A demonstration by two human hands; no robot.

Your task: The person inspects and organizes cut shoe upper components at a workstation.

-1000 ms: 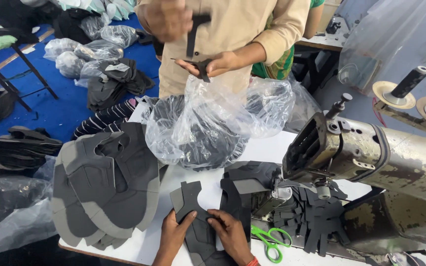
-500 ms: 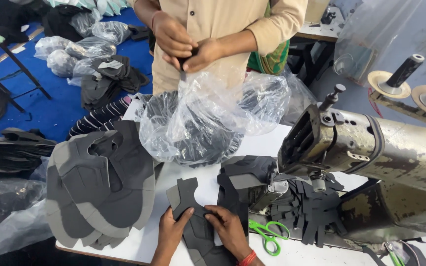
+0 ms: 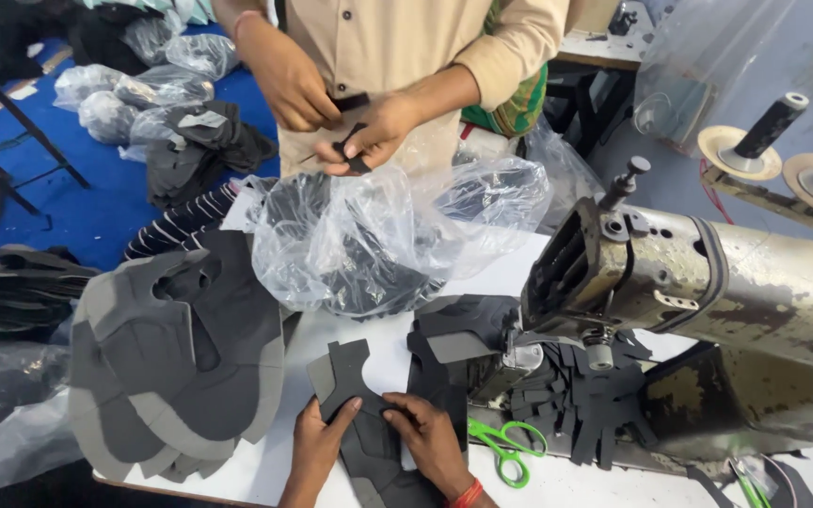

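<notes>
My left hand (image 3: 317, 442) and my right hand (image 3: 428, 440) both press flat on a dark grey cut fabric piece (image 3: 355, 400) lying on the white table (image 3: 538, 484) at the bottom centre. The fingers of both hands pinch its edges. To the left lies a big stack of grey cut pieces (image 3: 176, 353). Right of my hands sits an old sewing machine (image 3: 698, 282), with more small dark pieces (image 3: 581, 400) under its head.
Green-handled scissors (image 3: 505, 452) lie right of my right hand. A clear plastic bag (image 3: 378, 240) of dark pieces sits at the table's far side. Behind it another person in a beige shirt handles a small dark piece (image 3: 350, 146). Bagged bundles (image 3: 134, 89) lie on the blue floor.
My hands have shifted slightly on the fabric piece. The other person's hands have come down and together in front of the chest. The view has drifted a little.
</notes>
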